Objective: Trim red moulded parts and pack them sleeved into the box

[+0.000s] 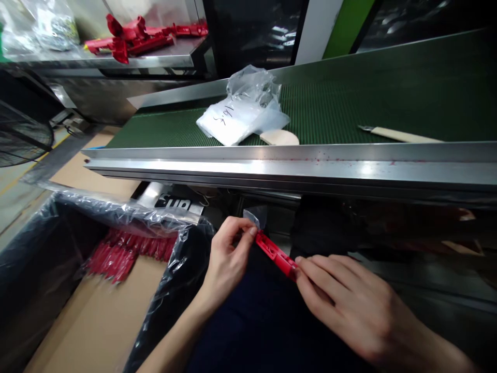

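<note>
A long, narrow red plastic part (276, 254) slants between my hands, above my lap. Its upper end meets a clear plastic bag (257, 215), whose loose flap sticks up beyond my fingertips. My left hand (230, 249) is closed, thumb and forefinger pinching the bag at that upper end. At the lower end my right hand (349, 300) grips the red part between thumb and fingers. How much of the part lies inside the bag is hard to make out.
A green conveyor belt (326, 111) with a metal rail (233, 160) crosses ahead, bearing marked plastic bags (229, 122), a pale round-edged piece (279, 137) and a craft knife (399, 134). At left, a lined bin (155, 311) holds bagged red parts (116, 256). More red parts (135, 39) lie on a shelf.
</note>
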Demonstrator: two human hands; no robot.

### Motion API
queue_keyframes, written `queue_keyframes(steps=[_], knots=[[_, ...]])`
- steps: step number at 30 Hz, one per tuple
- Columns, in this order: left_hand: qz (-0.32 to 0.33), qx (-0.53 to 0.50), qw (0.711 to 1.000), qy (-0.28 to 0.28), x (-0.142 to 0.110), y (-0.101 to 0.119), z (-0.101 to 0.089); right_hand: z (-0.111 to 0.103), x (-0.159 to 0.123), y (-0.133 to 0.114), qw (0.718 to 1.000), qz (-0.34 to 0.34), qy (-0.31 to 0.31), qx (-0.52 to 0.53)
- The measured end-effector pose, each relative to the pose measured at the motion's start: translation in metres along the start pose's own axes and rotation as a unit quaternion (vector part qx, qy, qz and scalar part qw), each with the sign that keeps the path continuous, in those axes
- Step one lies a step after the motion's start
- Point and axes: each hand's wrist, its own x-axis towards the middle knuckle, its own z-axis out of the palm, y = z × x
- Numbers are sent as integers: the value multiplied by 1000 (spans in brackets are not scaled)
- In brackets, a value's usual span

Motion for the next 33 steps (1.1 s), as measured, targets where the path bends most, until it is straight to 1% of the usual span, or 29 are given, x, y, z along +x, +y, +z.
queue_keyframes(steps=[2, 4, 5, 6, 7, 8, 9, 10, 11, 12, 13, 14, 15, 18, 19, 20, 22, 23, 24, 25, 27, 29, 31, 33], knots=[[43, 32, 999, -4, -4, -1, 1, 2, 1, 0, 1000, 11, -1, -5], [77, 54, 996, 3, -9, -4, 2, 6, 4, -2, 999, 42, 16, 15], [90, 61, 994, 10, -11, -5, 4, 9, 6, -4, 997, 66, 37, 35], [103, 68, 992, 17, -13, -8, 6, 13, 8, -8, 990, 104, 70, 68], [114, 73, 991, 24, -15, -11, 7, 17, 11, -12, 976, 154, 112, 106], [123, 77, 989, 29, -17, -14, 10, 22, 13, -18, 955, 211, 152, 141], [131, 80, 987, 34, -19, -16, 12, 28, 16, -24, 927, 275, 183, 178], [137, 83, 986, 38, -20, -19, 14, 33, 18, -30, 892, 339, 203, 220], [139, 86, 986, 40, -22, -21, 15, 38, 21, -36, 857, 391, 210, 261], [140, 88, 985, 42, -24, -23, 17, 42, 22, -40, 829, 427, 207, 296], [142, 89, 985, 42, -25, -24, 17, 46, 23, -43, 811, 446, 198, 324], [147, 91, 984, 41, -26, -25, 17, 49, 23, -45, 800, 453, 191, 345], [158, 91, 982, 41, -26, -25, 17, 51, 21, -44, 802, 445, 187, 351], [220, 89, 970, 51, -23, -25, 12, 52, 14, -30, 854, 375, 179, 315], [237, 91, 966, 56, -23, -25, 10, 51, 12, -24, 874, 342, 168, 303], [248, 94, 962, 61, -23, -23, 8, 49, 10, -18, 897, 302, 146, 287], [250, 108, 960, 60, -25, -19, 5, 44, 9, -8, 943, 212, 83, 245], [247, 116, 960, 55, -28, -16, 4, 42, 10, -5, 959, 164, 54, 223], [247, 125, 960, 46, -32, -12, 2, 40, 12, -4, 970, 120, 33, 206], [251, 133, 958, 34, -36, -8, 1, 39, 13, -3, 975, 87, 16, 202], [267, 140, 953, 7, -42, -1, -5, 41, 15, -2, 971, 52, -6, 233], [287, 126, 949, -14, -46, 3, -14, 47, 14, -2, 962, 30, -2, 272], [292, 97, 950, -53, -49, 2, -28, 55, 11, -4, 956, 37, 13, 290], [283, 74, 950, -105, -52, -1, -42, 60, 13, -8, 955, 75, 38, 286]])
